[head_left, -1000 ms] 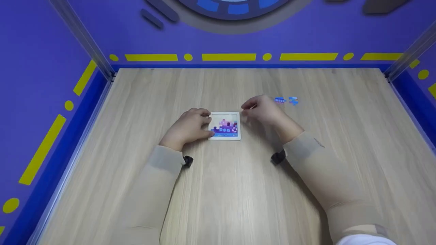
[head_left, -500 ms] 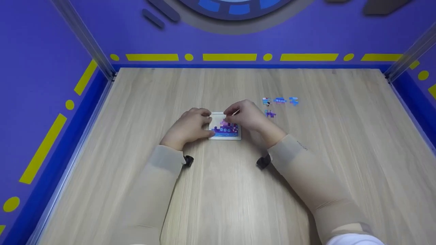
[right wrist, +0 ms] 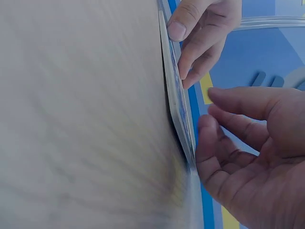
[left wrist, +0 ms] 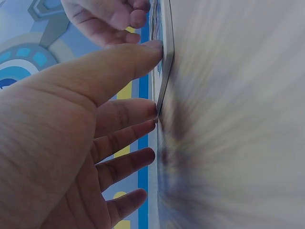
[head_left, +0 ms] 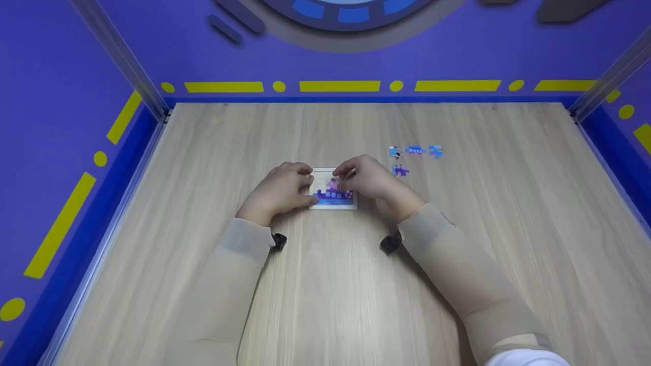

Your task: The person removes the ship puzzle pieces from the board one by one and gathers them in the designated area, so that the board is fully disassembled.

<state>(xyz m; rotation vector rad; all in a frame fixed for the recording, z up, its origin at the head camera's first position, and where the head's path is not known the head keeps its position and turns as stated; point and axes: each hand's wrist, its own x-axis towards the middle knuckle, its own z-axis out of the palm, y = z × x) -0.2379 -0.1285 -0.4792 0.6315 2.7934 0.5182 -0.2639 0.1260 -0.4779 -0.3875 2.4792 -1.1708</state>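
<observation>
A small square jigsaw tray [head_left: 333, 207] with a white rim lies flat on the table, its lower part filled with purple, pink and blue pieces. My left hand [head_left: 277, 190] steadies its left side. In the left wrist view the thumb [left wrist: 128, 59] presses on the rim, one finger touches the corner, and the others are spread. My right hand [head_left: 371, 178] is over the tray's upper right, fingers bent, with thumb and fingertips at a puzzle piece [head_left: 333, 179] mostly hidden by them. In the right wrist view the right fingertips [right wrist: 207, 121] are just above the tray.
Several loose puzzle pieces lie beyond the right hand: a character piece [head_left: 394, 151], a blue piece [head_left: 415, 150], another blue piece [head_left: 435, 151] and a purple piece [head_left: 400, 170]. The wooden table [head_left: 335, 284] ends at a blue wall [head_left: 351, 66] with yellow marks.
My right hand has moved left from beside the tray to over its upper right, uncovering loose pieces behind it. A dark-topped bit now shows by its fingertips. The left hand stays put.
</observation>
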